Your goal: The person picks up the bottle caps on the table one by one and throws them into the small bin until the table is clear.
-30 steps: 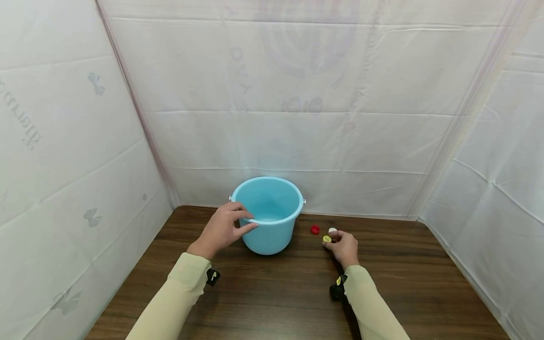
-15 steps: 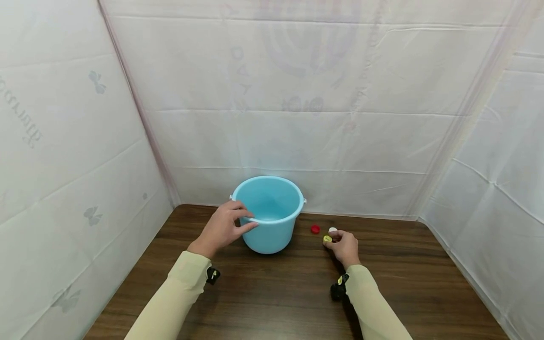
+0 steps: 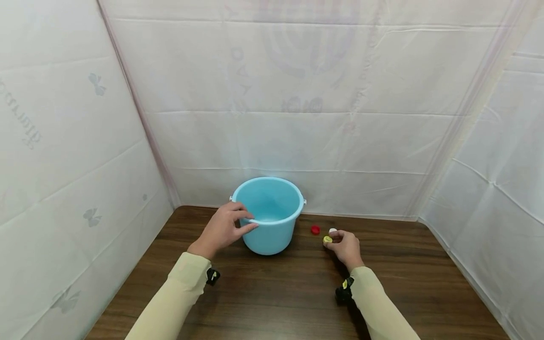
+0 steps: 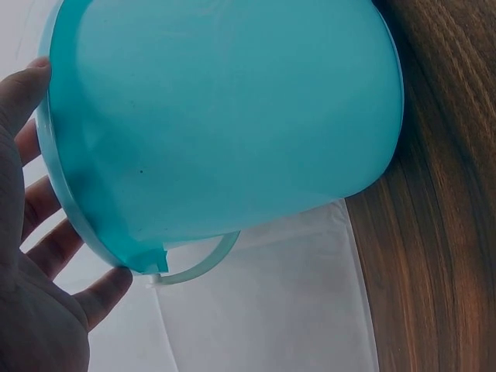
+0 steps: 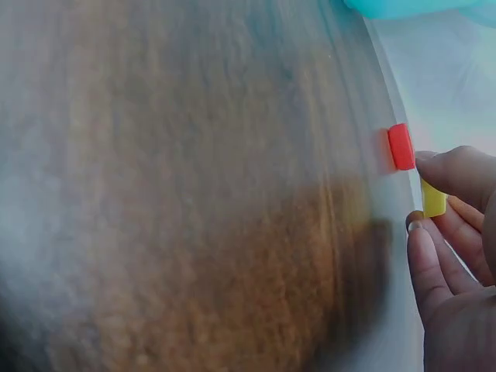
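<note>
A light blue bucket [image 3: 268, 236] stands upright on the table, its inside facing up in the head view. My left hand [image 3: 221, 229] grips its rim at the near left, thumb outside and fingers over the edge. In the left wrist view the fingers [image 4: 50, 248] show along the rim beside the handle joint. Between the thumb and fingers of my right hand [image 3: 346, 248] is a yellow bottle cap [image 3: 327, 239], pinched by its edges. A red bottle cap [image 3: 315, 230] lies to its left, nearer the bucket. Just behind the right fingers sits a white bottle cap [image 3: 333, 230], partly hidden.
The dark wood table [image 3: 272, 302] is bounded by white sheeting behind [image 3: 365, 189] and on both sides. The bucket stands close to the back sheet. A small black device [image 3: 344, 292] is strapped to the right wrist, another device [image 3: 212, 276] to the left.
My right wrist and forearm have shifted slightly to the right, while the fingertips stay at the yellow bottle cap. The left hand and the bucket have kept their places.
</note>
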{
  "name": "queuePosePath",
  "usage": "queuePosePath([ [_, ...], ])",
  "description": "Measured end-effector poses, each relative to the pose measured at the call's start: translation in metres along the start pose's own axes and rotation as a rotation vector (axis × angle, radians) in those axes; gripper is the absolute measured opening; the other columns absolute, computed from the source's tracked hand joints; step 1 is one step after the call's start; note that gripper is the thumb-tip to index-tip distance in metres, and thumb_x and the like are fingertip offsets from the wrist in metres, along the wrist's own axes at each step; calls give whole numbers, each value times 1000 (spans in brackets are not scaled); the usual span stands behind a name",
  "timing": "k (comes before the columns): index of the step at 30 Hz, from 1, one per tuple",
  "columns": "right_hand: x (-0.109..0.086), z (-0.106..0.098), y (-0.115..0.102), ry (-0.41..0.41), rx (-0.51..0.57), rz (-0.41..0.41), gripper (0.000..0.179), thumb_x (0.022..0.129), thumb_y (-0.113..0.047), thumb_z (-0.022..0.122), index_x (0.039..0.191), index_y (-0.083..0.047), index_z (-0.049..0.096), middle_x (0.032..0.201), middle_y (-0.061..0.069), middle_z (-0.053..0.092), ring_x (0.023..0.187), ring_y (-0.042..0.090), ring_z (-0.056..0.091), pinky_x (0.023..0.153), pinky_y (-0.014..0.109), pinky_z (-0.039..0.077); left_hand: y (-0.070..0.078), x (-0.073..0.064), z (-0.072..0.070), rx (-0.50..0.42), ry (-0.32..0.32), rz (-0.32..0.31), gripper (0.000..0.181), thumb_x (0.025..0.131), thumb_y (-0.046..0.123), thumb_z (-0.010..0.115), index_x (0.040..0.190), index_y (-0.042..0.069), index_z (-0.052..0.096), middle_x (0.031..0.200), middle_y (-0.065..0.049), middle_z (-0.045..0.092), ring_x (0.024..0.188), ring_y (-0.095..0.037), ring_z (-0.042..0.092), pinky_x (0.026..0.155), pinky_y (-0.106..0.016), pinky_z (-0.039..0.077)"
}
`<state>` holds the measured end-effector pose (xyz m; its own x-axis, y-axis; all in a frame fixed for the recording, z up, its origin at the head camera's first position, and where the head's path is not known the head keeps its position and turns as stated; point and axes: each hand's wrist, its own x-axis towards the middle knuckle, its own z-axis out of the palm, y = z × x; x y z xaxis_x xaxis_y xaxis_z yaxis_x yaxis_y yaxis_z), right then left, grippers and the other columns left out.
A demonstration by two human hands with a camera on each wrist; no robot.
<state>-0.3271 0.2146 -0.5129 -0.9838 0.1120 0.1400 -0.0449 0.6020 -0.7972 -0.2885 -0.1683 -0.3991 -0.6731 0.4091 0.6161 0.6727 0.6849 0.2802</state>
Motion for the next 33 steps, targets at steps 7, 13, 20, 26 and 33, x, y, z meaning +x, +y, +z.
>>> queuePosePath([
  [7,-3,-2,-4,-7,7,-22,30,82,-14,86,107,-1,76,100,14,77,93,26,74,82,39,60,-1,-1,2,-3,8,8,20,84,33,86,95,17,82,93,4,68,86,-20,63,75,-34,56],
  [13,-6,-5,-10,-34,53,-44,29,83,-12,86,109,-3,76,105,14,76,92,23,74,78,32,61,0,-2,1,-8,3,1,18,85,32,85,95,18,82,94,5,69,88,-21,65,75,-34,56],
  [20,-8,-10,-24,-65,99,-66,29,84,-13,85,110,-4,76,106,12,76,92,19,73,77,27,60,-2,-2,1,-14,-12,-9,19,86,35,84,96,18,82,94,5,68,88,-23,66,75,-33,56],
  [26,-10,-14,-31,-74,108,-85,29,84,-14,86,110,-4,76,105,13,76,91,18,72,73,23,59,-3,-1,2,-9,-12,-12,20,87,36,83,96,18,82,94,5,68,89,-21,64,76,-33,56],
  [33,-11,-18,-37,-75,117,-109,29,83,-17,87,109,-8,77,104,10,76,90,15,71,72,20,57,-2,-1,2,5,1,1,19,86,36,84,95,19,82,94,4,69,88,-15,61,77,-33,56],
])
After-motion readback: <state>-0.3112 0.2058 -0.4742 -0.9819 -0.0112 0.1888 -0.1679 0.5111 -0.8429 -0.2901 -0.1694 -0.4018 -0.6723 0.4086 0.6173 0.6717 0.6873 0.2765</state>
